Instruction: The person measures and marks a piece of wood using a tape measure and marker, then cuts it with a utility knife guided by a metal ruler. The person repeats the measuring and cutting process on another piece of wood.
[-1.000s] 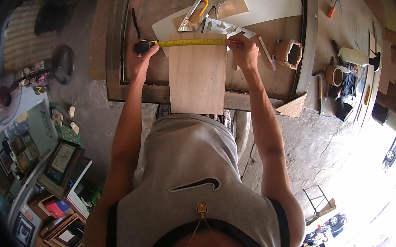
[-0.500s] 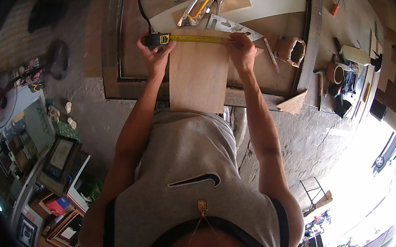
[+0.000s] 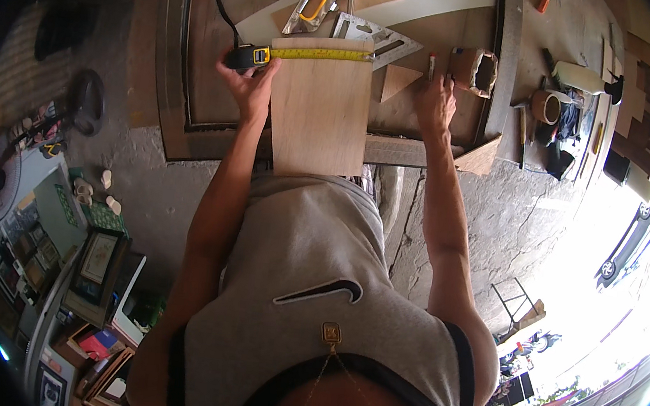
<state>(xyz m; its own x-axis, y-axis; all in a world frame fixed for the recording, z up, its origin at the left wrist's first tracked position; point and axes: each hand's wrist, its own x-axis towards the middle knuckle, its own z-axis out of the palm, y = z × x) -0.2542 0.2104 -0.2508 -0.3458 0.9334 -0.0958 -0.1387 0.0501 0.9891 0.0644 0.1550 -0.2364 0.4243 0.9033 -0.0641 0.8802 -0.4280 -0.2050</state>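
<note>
Across the far end of the board [image 3: 319, 116], we have the tape blade [image 3: 324, 54], tip near the right edge; our left hand [image 3: 251, 92] holds the tape case [image 3: 247, 58], presumably to level the blade. Our right hand [image 3: 436, 108] is at the pen [image 3: 432, 63], farther right; grip unclear.

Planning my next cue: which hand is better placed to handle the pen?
Likely the right: the right hand is at the pen, though its grip is unclear. The left hand is busy holding the tape measure, whose yellow blade lies across the wooden board.
</note>
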